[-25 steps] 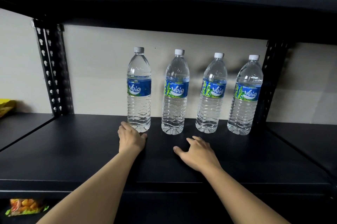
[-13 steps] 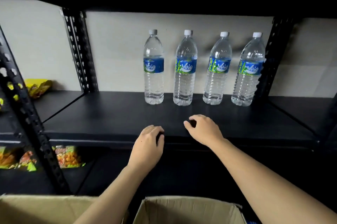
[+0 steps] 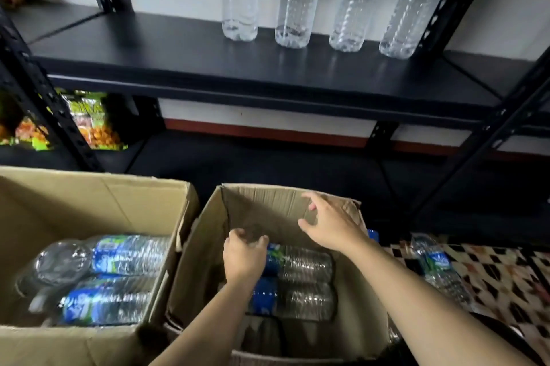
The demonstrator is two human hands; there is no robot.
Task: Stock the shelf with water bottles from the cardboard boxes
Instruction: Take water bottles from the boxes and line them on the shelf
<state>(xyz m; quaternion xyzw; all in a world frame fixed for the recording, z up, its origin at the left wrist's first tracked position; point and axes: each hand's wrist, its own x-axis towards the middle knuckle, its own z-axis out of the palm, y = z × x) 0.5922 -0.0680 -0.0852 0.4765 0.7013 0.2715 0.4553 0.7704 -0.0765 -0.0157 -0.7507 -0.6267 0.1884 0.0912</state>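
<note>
Left hand [image 3: 244, 258] curled over a water bottle [image 3: 297, 261] lying in the right-hand cardboard box [image 3: 262, 202], grip unconfirmed; right hand [image 3: 330, 225] spread empty above it; full bottle likely heavy, slick, slightly yielding, so best clasped around the ribbed body.

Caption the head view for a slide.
Left hand reaches bottles in the right box; right hand hovers open.

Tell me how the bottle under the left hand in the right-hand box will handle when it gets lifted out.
The bottle looks full of water, so it is probably heavy for its size. Its clear ribbed wall looks thin, so it may flex under a squeeze, though the ribs should help grip. It lies on its side and is round, so it could roll once freed. The left hand rests near its label end.
</note>
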